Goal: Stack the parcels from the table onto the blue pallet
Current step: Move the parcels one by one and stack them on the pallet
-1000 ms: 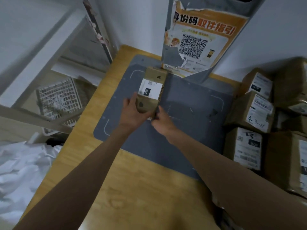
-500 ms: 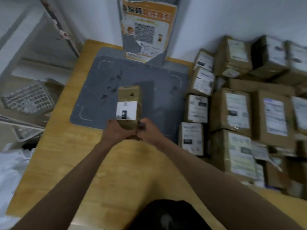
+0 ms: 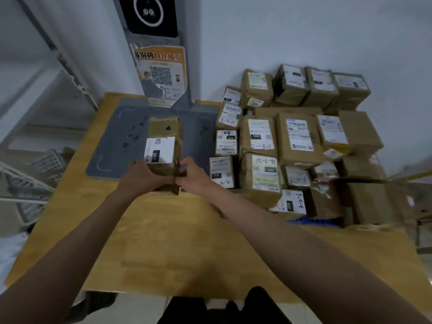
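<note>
A long brown cardboard parcel (image 3: pixel 164 134) with a white label marked 220 is held above the near edge of the grey mat (image 3: pixel 112 146). My left hand (image 3: pixel 142 177) grips its near left corner and my right hand (image 3: pixel 192 177) grips its near right corner. A little of the blue pallet (image 3: pixel 313 222) shows under the stack of labelled parcels (image 3: pixel 292 141) on the right.
The wooden table (image 3: pixel 177 232) carries the grey mat. A grey post with an orange QR poster (image 3: pixel 161 76) stands at the mat's far edge. White wire baskets (image 3: pixel 35 174) sit low on the left. Metal shelving rises at the far left.
Both hands have drawn the parcel back from the mat's middle toward its near edge. The view has swung right and up, bringing the whole parcel stack into sight.
</note>
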A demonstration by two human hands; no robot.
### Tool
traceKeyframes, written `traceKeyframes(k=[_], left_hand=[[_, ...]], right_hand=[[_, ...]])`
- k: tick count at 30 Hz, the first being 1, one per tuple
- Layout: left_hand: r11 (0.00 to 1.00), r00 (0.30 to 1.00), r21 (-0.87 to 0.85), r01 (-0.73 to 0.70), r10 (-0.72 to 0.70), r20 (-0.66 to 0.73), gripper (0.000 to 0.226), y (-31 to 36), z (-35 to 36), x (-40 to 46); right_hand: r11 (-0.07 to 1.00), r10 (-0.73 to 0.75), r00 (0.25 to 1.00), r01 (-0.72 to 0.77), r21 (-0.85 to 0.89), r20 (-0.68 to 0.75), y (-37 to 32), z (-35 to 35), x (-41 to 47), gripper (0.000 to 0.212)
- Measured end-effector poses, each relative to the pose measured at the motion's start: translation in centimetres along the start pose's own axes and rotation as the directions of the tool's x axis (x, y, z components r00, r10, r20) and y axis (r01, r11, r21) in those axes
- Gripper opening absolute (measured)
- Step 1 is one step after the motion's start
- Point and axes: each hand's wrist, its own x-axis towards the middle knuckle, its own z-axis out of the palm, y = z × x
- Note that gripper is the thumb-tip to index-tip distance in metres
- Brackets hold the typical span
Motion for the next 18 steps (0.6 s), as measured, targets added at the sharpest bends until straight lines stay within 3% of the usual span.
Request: traceKeyframes(k=[8, 13, 15, 18], left_hand=[[0.99, 0.988, 0.069, -0.123, 0.129, -0.088, 0.124, 6.4, 1.2, -10.1], [0.958, 0.952, 0.092, -0.273, 0.282, -0.117, 0.116, 13.4, 1.9, -15.2], [0.934, 0.932, 0.118, -0.337, 0.348, -0.096, 0.102, 16.8, 2.8, -16.6], [0.862, 0.874, 0.189, -0.47, 0.484, -0.035, 0.105, 21.9, 4.6, -18.3]], right_hand=[[0.991, -0.134, 0.989, 0.132, -0.037, -0.068, 2.1, -4.9, -9.9, 0.043], [0.985, -0.154, 0.965, 0.166, 0.042, -0.211, 3.4, -9.2, -14.6, 0.036], [0.982, -0.146, 0.943, 0.174, 0.071, -0.298, 4.6, -11.7, -16.0, 0.033], [0.983, -0.105, 0.909, 0.156, 0.097, -0.402, 7.3, -15.8, -17.6, 0.029]])
